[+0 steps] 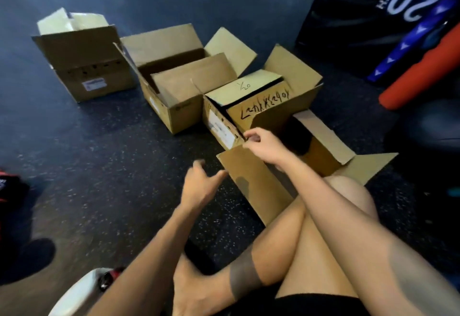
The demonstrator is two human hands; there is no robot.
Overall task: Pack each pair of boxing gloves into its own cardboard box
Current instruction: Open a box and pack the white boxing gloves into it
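Observation:
Four open cardboard boxes stand in a row on the dark floor. The nearest box [251,186] lies against my knee, and something dark shows inside it. My right hand [263,145] pinches the top corner of its left flap, right beside the box with black handwriting [263,114]. My left hand [201,182] hovers with loose, spread fingers, its fingertips at that flap's left edge, holding nothing. Further back are a middle box [179,114] and a far box [87,66] with pale flaps. A red and black glove [8,183] shows at the left edge, and another red and black piece [109,278] sits near the bottom.
My bare legs [311,241] are crossed in front of the nearest box. A black block marked "20 INCH" [361,17], a blue strip with white triangles and a red pad [423,76] stand at the right. A white object [79,293] and a dark shape [32,256] lie at the lower left.

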